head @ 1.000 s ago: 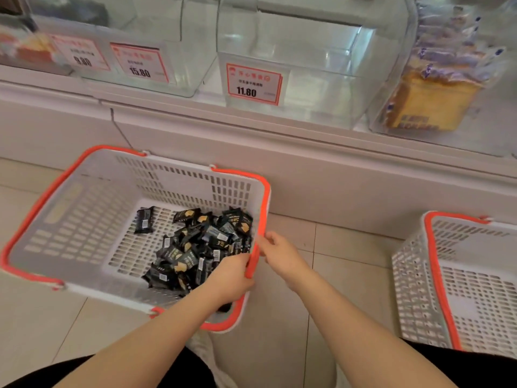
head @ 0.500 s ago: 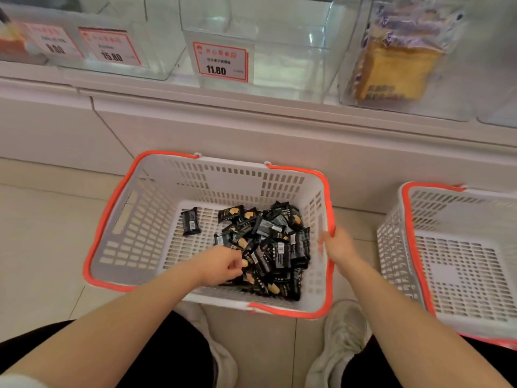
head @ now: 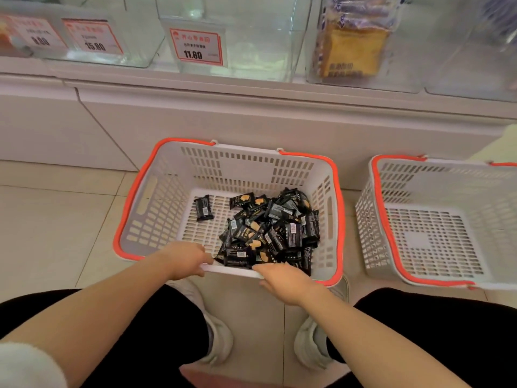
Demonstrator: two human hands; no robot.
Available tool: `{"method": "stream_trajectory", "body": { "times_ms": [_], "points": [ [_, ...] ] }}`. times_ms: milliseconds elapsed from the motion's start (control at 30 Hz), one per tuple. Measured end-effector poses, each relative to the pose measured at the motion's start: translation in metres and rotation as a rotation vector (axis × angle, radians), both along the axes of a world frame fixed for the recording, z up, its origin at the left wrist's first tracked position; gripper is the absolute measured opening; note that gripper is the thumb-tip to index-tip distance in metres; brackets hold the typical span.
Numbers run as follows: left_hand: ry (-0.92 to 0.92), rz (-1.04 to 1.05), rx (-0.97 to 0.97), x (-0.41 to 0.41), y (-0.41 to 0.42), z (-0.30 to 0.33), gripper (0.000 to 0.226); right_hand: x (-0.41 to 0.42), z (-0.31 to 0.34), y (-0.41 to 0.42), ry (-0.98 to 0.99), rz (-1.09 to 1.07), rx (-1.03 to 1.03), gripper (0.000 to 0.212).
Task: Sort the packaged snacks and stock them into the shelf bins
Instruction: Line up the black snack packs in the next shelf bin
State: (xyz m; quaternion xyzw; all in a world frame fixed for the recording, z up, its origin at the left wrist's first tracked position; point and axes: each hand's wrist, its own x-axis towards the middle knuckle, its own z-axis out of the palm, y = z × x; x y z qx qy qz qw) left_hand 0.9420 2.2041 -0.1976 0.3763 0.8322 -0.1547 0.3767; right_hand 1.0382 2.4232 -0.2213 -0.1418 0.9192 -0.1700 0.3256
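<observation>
Our left hand (head: 187, 259) and right hand (head: 285, 281) each close their grip over the near rim of the white basket (head: 167, 191) on the floor. The black snack packets (head: 268, 231) lie heaped inside toward its right, one stray packet (head: 203, 208) apart at left, below the clear shelf bin (head: 251, 37).

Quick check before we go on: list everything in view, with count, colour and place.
snack packs: many, black, piled in the right of the left basket; one lies apart at its left
left basket: one, white with orange rim, floor centre
right basket: one, white with orange rim, no packs visible, floor right
bins: several, clear, on shelf
price tags: three, red-bordered, on bin fronts
bread bag: one, yellow, in right bin
shoes: two, white, bottom
left hand: on left basket's near rim
right hand: on the same rim
</observation>
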Motion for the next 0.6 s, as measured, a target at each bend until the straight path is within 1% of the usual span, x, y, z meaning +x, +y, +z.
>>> {"method": "stream_trajectory", "body": {
  "times_ms": [67, 167, 267, 367, 467, 533, 600],
  "points": [
    [0.069, -0.009, -0.022, 0.006, -0.001, 0.001, 0.033, 0.005, -0.005, -0.002, 0.059, 0.002, 0.047, 0.023],
    [0.139, 0.006, 0.011, 0.009, 0.010, 0.005, 0.032, 0.007, -0.005, 0.006, 0.145, -0.028, 0.078, 0.023],
    [0.181, 0.006, 0.060, 0.015, 0.033, 0.003, 0.029, 0.009, -0.003, 0.030, 0.157, -0.088, 0.104, 0.018],
    [0.185, 0.001, 0.099, 0.026, 0.052, -0.002, 0.029, 0.017, -0.002, 0.049, 0.122, -0.126, 0.124, 0.016],
    [0.191, 0.000, 0.098, 0.026, 0.060, -0.004, 0.030, 0.013, 0.001, 0.058, 0.035, -0.189, 0.075, 0.020],
    [0.152, 0.025, 0.106, 0.026, 0.063, -0.003, 0.031, 0.008, 0.008, 0.064, -0.056, -0.197, 0.031, 0.026],
    [0.088, 0.089, 0.146, 0.023, 0.066, 0.004, 0.035, 0.003, 0.019, 0.066, -0.088, -0.219, 0.002, 0.036]
  ]
}}
